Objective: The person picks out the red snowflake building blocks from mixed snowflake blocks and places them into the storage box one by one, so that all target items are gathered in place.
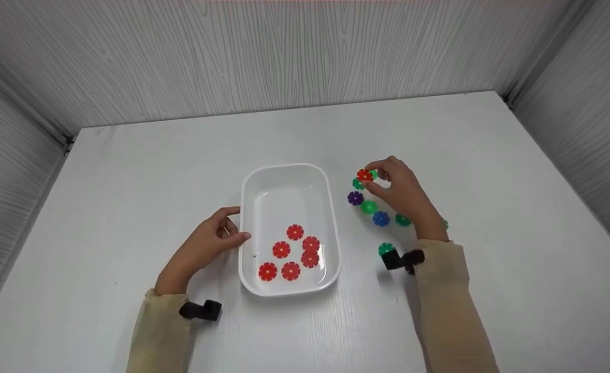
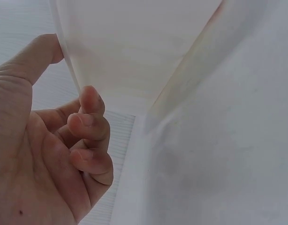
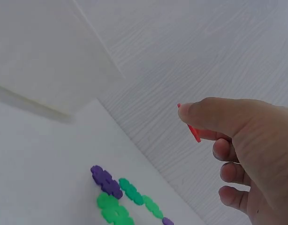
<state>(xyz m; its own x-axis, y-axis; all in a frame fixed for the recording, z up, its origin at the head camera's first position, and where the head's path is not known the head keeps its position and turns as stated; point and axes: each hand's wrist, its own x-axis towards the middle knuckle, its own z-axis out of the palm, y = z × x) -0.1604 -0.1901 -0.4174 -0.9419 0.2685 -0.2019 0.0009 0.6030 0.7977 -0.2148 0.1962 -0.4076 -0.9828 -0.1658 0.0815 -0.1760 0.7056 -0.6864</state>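
Between thumb and fingers, my right hand [image 1: 402, 190] pinches a red notched plastic disc [image 1: 364, 176], raised over the loose discs right of the tray. The right wrist view shows that red disc [image 3: 194, 132] edge-on at the thumb tip. My left hand [image 1: 204, 246] holds the left rim of a white tray [image 1: 336, 259], thumb on the rim; in the left wrist view its other fingers [image 2: 90, 126] curl by the tray's outer wall. Several red discs [image 1: 281, 249] lie flat in the tray's near half, two of them overlapping.
On the white table [image 1: 155, 176], right of the tray, lie a purple disc [image 1: 356, 198], a blue disc [image 1: 381, 219] and several green discs [image 1: 369, 207]. Another green disc [image 1: 386, 248] is partly hidden by the right wrist camera. A pale wood-grain panel [image 1: 284, 52] stands behind the table.
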